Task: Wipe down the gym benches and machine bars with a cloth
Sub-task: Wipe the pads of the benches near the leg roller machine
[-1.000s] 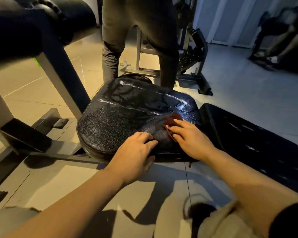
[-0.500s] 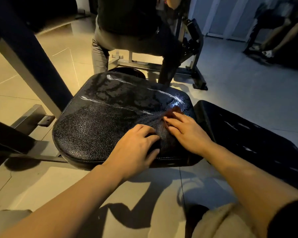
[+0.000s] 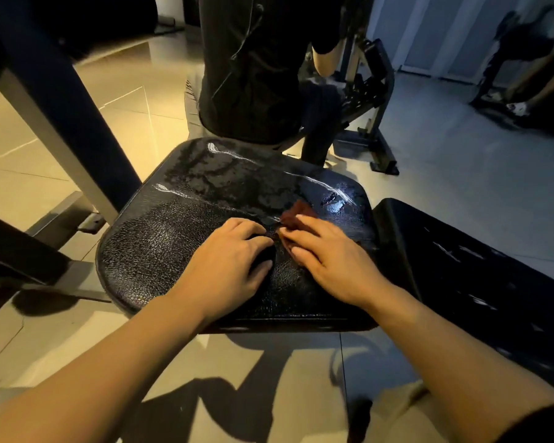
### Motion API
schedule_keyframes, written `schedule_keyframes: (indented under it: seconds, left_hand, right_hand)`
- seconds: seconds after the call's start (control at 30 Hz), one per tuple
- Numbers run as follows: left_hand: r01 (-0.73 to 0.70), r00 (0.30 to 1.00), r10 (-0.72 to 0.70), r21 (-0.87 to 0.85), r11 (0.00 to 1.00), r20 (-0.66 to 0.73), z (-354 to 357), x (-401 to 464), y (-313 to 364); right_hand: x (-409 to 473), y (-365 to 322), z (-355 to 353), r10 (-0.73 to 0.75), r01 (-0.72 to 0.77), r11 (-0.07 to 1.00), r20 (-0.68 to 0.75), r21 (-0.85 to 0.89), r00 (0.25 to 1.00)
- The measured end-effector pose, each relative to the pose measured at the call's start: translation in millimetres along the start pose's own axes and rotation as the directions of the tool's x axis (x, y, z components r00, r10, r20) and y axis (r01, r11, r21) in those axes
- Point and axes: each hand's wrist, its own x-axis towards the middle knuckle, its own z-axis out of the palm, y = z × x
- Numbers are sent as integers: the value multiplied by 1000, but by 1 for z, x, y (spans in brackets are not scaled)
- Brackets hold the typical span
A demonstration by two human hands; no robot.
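The big tiled floor (image 3: pixel 445 193) fills most of the view, and a person in dark clothes (image 3: pixel 253 75) stands just past the bench, where a second ago mostly their legs showed. The black seat pad (image 3: pixel 179 238) is the biggest task thing; a 2nd black pad (image 3: pixel 480 282) sits just beside it on the right, and a grey frame bar (image 3: pixel 61 116) slants up on the left. The far half of the seat pad shines wet, while the near half looks dull and bumpy. The left hand (image 3: pixel 227 260) rests on the near middle of the pad with its fingers a little bent, holding nothing. The right hand (image 3: pixel 327 254) presses flat, straight fingers on the small reddish-brown cloth (image 3: pixel 296 212), which lies on the pad near its right side. In the last second the cloth hand has slid only a little, and the view has come closer. I think the cloth may be folded, but it is too dark to tell. So this pad seems about half wiped, and the 2nd pad and bars look not yet done
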Motion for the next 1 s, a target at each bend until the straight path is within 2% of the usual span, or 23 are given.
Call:
schedule_keyframes:
  seconds: [0.07,0.13,0.2,0.27,0.4,0.47,0.63,0.73,0.8,0.9,1.0]
  left_hand:
    - [21,1000,-20,-7,1000,15,1,2,0]
    - [22,1000,-22,-13,1000,22,1,3,1]
    - [5,1000,-4,-8,1000,17,2,3,1]
    - [-15,1000,15,-4,1000,10,3,2,1]
    - [-22,1000,22,-6,1000,4,4,5,3]
    - [-17,1000,17,-16,1000,10,5,8,5]
    - [11,1000,-10,-50,999,25,4,10,3]
    - [29,999,-27,-43,999,43,-3,6,0]
    - [33,999,-33,-7,999,36,-8,2,-6]
    - [69,998,-69,16,997,13,-15,-5,-16]
    - [137,991,-137,0,991,5,-18,-8,-21]
  right_hand:
    - [10,30,-5,130,-131,991,-33,-14,991]
    - [17,57,-12,317,-317,948,-41,4,948]
    - [20,64,-15,416,-416,909,-49,9,908]
    - [19,49,-13,411,-412,911,-57,-13,910]
    - [14,2,1,129,-131,991,-43,-36,991]
    - [20,2,0,67,-67,997,-21,-27,998]
    - [38,42,-10,292,-292,956,-38,7,956]
    - [40,34,-6,349,-351,936,-69,-15,934]
    - [43,13,-2,303,-305,952,-48,-30,952]
    - [45,-29,9,36,-36,999,12,-33,999]
    - [45,-50,15,-175,176,984,50,-5,983]
